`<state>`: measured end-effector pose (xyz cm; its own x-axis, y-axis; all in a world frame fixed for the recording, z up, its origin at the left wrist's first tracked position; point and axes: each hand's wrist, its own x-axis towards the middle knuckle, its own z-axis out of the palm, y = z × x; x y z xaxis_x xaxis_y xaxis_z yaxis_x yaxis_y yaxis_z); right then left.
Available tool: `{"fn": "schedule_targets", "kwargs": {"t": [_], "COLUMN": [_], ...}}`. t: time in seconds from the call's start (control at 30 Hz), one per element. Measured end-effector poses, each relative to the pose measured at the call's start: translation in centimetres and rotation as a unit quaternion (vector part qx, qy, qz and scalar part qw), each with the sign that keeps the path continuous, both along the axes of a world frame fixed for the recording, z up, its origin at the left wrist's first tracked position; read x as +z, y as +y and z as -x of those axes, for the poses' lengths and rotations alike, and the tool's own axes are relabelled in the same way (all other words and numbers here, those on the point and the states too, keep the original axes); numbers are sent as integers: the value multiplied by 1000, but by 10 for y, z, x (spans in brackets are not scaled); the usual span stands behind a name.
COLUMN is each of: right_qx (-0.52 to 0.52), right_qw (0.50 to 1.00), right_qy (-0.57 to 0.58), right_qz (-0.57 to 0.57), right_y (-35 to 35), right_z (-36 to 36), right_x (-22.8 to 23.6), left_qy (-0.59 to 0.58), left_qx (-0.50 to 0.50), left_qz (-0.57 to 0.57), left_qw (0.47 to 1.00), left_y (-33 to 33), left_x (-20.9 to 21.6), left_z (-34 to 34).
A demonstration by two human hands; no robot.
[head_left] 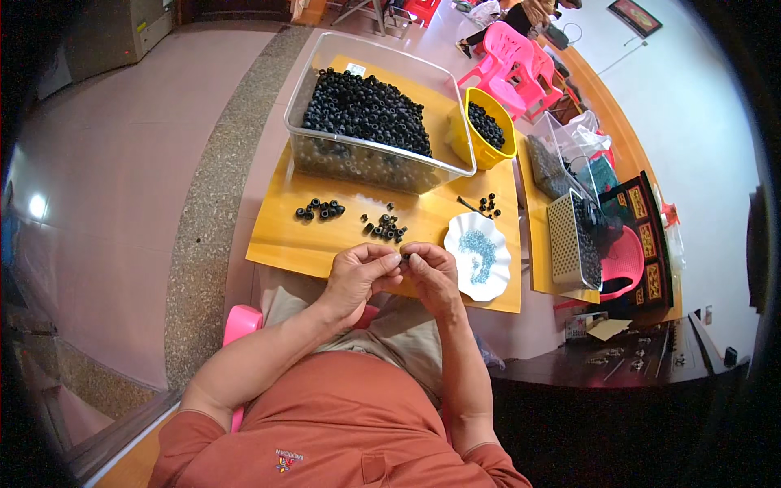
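My left hand (356, 278) and my right hand (434, 275) meet over the near edge of the yellow table. Thumbs and fingertips of both are pinched together around a small black part (405, 257), mostly covered by the fingers. Just beyond them lies a loose group of small black hollow round parts (386, 228), with another group (320, 210) farther left. Beside my right hand sits a white scalloped dish (499, 281) of tiny clear bluish pieces (478, 254). Past the dish are a few smaller black parts (490, 205) and a thin dark stick (469, 203).
A large clear plastic bin (382, 149) heaped with black round parts stands at the table's far side. To its right is a yellow tub (457, 138) of similar parts. A second table at right bears a beige perforated basket (565, 241). Pink chairs (506, 61) stand behind, near another person (521, 18).
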<state>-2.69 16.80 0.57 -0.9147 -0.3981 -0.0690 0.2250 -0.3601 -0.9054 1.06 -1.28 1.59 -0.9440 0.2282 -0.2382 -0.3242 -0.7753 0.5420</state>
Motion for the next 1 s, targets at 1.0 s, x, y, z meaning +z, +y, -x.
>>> {"fn": "schedule_targets", "kwargs": {"t": [1.0], "right_qx": [24], "right_qw": [974], "right_qy": [153], "right_qz": [-168], "right_y": [4], "right_z": [3], "right_x": [9], "left_qy": [0], "left_qx": [-21], "left_qz": [66], "left_qw": [998], "left_y": [0], "left_x": [-3], "left_z": [1]}}
